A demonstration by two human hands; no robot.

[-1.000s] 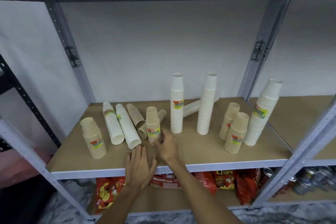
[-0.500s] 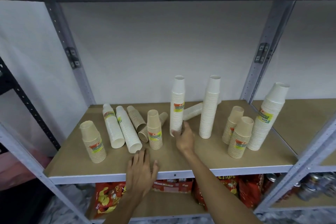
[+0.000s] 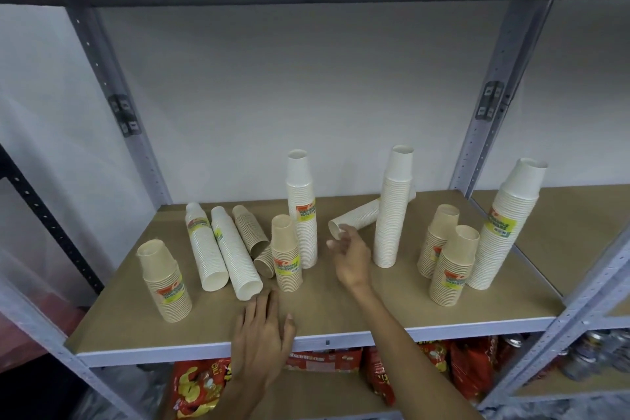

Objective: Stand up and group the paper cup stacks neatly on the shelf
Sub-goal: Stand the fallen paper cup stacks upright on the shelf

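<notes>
Head: loose-fingered right hand (image 3: 351, 256) hovers beside toppled stack (image 3: 362, 216).

The left hand (image 3: 262, 327) lies flat on the front of the shelf board (image 3: 341, 310), fingers straight, their tips just beside the mouth of 1 of 2 fallen white stacks (image 3: 235, 252). The right hand (image 3: 351, 256) reaches further in, fingers loose and spread, at the open end of a white stack lying on its side (image 3: 361, 216); whether it touches is hard to tell. That stack lies between 2 tall upright white stacks (image 3: 301, 211). A short brown stack (image 3: 288, 256) stands left of the right hand, with 2 brown stacks (image 3: 250, 230) toppled behind it. Red snack bags (image 3: 197, 389) sit on the shelf below.
</notes>
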